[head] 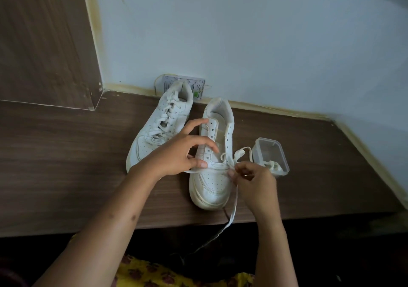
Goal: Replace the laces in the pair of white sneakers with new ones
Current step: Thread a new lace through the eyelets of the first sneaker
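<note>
Two white sneakers stand on a brown wooden table (66, 165). The left sneaker (159, 123) is fully laced. On the right sneaker (216, 172), toe towards me, the upper eyelets hold no lace. A white lace (234, 211) runs through its lowest eyelets and hangs over the table's front edge. My left hand (183, 154) rests on that sneaker's left side, thumb pressing near the lace at the lowest eyelet. At the sneaker's right side, my right hand (251, 178) pinches the lace.
A small clear plastic box (270, 154) with another white lace inside stands right of the sneaker. A wall socket plate (198, 85) sits behind the shoes on the pale wall. A wooden panel (44, 44) rises at the back left.
</note>
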A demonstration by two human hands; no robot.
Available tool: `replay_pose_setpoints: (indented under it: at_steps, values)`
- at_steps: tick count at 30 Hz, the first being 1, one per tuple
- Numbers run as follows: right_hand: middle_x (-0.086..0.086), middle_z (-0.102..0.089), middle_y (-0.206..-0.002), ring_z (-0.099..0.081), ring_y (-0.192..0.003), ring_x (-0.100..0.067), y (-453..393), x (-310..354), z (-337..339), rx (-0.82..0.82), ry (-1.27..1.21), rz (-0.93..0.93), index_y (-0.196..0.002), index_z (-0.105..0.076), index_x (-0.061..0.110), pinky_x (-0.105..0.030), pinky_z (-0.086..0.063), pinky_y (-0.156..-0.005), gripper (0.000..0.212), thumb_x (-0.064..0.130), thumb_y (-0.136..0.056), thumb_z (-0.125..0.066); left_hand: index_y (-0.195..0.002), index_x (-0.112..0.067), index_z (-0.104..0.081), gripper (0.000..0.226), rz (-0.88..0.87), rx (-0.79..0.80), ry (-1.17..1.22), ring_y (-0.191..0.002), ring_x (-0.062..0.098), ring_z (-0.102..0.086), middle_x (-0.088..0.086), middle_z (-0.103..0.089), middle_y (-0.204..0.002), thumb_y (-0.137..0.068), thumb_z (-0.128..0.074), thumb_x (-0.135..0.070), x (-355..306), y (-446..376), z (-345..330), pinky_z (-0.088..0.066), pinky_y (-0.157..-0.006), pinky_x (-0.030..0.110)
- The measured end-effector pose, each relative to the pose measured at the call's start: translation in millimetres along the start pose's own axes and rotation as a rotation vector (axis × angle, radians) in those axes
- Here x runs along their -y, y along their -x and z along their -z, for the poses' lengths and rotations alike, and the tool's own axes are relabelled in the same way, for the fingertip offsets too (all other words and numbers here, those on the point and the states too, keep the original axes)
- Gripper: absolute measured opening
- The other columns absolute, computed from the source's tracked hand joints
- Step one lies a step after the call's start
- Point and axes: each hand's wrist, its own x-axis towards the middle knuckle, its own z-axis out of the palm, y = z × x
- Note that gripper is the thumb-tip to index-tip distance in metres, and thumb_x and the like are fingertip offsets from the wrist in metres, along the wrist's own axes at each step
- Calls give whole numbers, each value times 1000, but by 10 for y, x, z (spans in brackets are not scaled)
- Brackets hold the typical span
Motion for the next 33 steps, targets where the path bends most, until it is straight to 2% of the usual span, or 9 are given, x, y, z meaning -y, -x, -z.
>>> replay_pose_setpoints:
  at_steps: [3,10,14,17,19,23,26,29,33]
  values:
    - [4,-68,-61,-58,-56,-7,-32,-12,44,-144,-140,-47,-79,-75,19,-17,-47,-56,12,13,-88,-71,-103,-40,-70,41,10,0,-8,-138,3,-30,-30,-12,-150,-78,-81,-9,-13,-9,8,-56,-87,25]
    - [6,-66,-65,-62,-60,-9,-58,12,-45,-497,-178,-56,-87,-74,12,-13,-46,-59,11,13,-92,-64,-100,-42,-64,39,31,-13,-150,-115,13,-52,-35,-10,-139,-79,-79,-12,-67,-40,-39,-57,-86,33]
    - [-4,-72,-73,-71,-70,-17,-88,-19,-56,-243,-361,-118,-88,-68,6,-25,-56,-67,18,16,-98,-58,-97,-40,-56,29,49,-45,-237,-95,15,-62,-29,-6,-148,-79,-76,-29,-78,-4,-79,-55,-80,42]
    - [-16,-74,-77,-74,-73,-21,-70,-19,7,-78,-508,-151,-89,-68,-7,-22,-58,-65,16,9,-92,-65,-90,-33,-50,37,31,-97,-328,-88,7,-59,-23,-6,-153,-75,-74,-56,-97,-6,-162,-52,-77,37]
    - [-22,-73,-79,-73,-72,-23,-45,-12,77,-19,-595,-197,-87,-66,-14,-21,-58,-64,18,4,-86,-70,-86,-29,-49,38,35,-143,-349,-87,6,-56,-18,-9,-156,-75,-76,-54,-89,-14,-157,-51,-77,37]
    - [-18,-73,-75,-70,-67,-17,-43,-37,163,171,-532,-175,-84,-68,-12,-20,-55,-61,21,6,-75,-76,-93,-34,-64,33,65,-166,-329,-134,19,-38,-17,-8,-160,-73,-75,-58,-90,-15,-139,-45,-95,43]
    - [-12,-70,-67,-59,-57,-9,-39,-47,191,230,-424,-121,-81,-75,-2,-16,-47,-54,9,8,-81,-74,-92,-34,-73,28,-1,-178,-346,-140,14,-31,-20,-10,-160,-74,-74,-56,-120,-27,-179,-48,-95,42]
    - [-7,-61,-57,-47,-50,-5,-45,-76,237,138,-334,-71,-78,-77,3,-15,-41,-51,14,12,-87,-71,-79,-24,-74,21,-19,-213,-349,-120,9,-53,-23,-22,-155,-83,-73,-44,-112,-52,-205,-54,-83,40]
    - [-14,-71,-72,-63,-61,-13,-49,-100,243,25,-401,-102,-81,-73,0,-20,-53,-60,16,9,-92,-65,-73,-19,-68,22,-11,-313,-287,-78,4,-63,-20,-39,-148,-87,-69,-35,-98,-67,-184,-52,-74,30]
